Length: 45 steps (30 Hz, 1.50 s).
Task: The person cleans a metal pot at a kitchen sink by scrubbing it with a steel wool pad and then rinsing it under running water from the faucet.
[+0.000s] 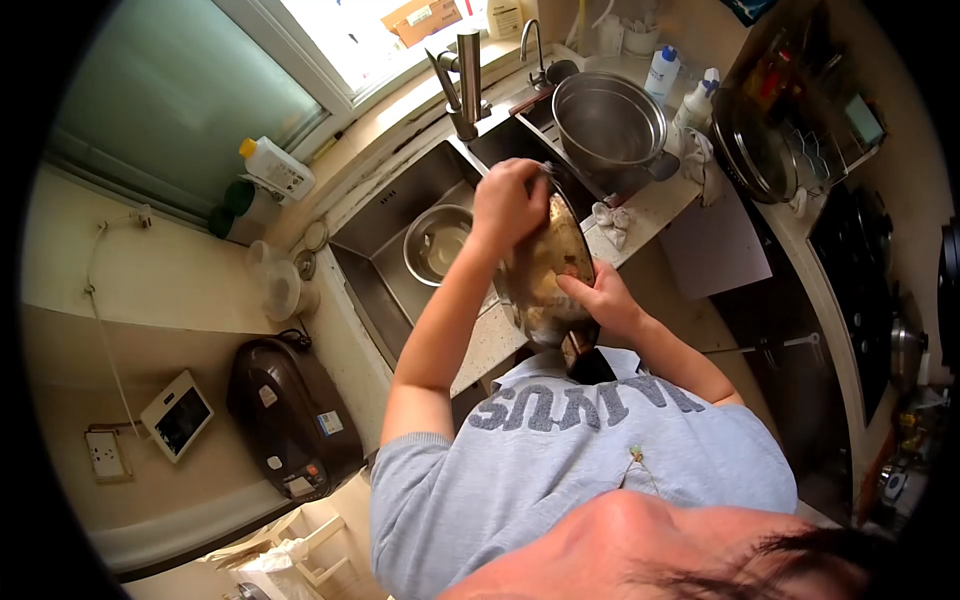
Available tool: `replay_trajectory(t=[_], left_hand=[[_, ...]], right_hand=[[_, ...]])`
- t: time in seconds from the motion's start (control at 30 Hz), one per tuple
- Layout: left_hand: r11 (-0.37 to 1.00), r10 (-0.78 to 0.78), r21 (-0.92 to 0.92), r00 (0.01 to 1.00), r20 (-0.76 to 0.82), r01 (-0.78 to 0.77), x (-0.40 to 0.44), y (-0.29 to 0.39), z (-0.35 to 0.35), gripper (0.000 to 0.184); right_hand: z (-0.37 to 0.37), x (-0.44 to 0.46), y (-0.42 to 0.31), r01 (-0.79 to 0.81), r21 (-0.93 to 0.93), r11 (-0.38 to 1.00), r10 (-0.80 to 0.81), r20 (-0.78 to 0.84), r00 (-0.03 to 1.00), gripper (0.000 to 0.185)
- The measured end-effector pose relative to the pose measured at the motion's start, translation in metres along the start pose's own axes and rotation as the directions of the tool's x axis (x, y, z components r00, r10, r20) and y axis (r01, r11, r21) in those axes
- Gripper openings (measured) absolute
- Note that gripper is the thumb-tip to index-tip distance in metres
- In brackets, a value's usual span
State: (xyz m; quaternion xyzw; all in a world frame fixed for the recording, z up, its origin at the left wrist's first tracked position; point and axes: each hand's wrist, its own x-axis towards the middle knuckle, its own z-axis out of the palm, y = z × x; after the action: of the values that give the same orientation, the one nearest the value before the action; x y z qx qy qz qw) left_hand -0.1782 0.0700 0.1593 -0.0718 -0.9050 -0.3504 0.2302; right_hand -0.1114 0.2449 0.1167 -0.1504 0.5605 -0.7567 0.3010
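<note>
A frying pan (553, 262) with a stained brown-and-yellow surface is tilted up in front of my chest, its dark handle (585, 358) pointing back toward my shirt. My right hand (603, 297) grips the pan's right side, thumb lying on the stained face. At the far edge of the pan is my left hand (510, 205), fingers curled and closed; a small greyish bit shows by its fingertips, too small to name. Behind the left forearm, a metal bowl (412, 250) holding some liquid sits in the sink (375, 220).
A faucet (467, 85) rises behind the sink. To the right stand a large metal pot (610, 120), bottles (662, 72), a crumpled white cloth (611, 224) on the counter edge and a lidded pan (750, 150). A dark brown appliance (290, 415) is at left.
</note>
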Motion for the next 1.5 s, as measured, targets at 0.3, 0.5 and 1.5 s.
replay_trajectory(t=[0.3, 0.5, 1.5], left_hand=[[0.952, 0.268, -0.170, 0.962, 0.059, -0.255, -0.033, 0.018, -0.012, 0.019], [0.987, -0.142, -0.077, 0.989, 0.033, 0.144, 0.006, -0.045, 0.012, 0.024], [0.975, 0.208, 0.064, 0.975, 0.082, -0.213, -0.039, 0.015, -0.036, 0.024]], right_hand=[[-0.002, 0.002, -0.005, 0.037, -0.149, 0.988, -0.038, -0.005, 0.999, 0.017], [0.005, 0.006, -0.010, 0.038, -0.074, 0.997, -0.038, 0.003, 0.999, 0.018], [0.014, 0.002, -0.002, 0.053, -0.081, 0.995, -0.051, 0.025, 0.998, 0.018]])
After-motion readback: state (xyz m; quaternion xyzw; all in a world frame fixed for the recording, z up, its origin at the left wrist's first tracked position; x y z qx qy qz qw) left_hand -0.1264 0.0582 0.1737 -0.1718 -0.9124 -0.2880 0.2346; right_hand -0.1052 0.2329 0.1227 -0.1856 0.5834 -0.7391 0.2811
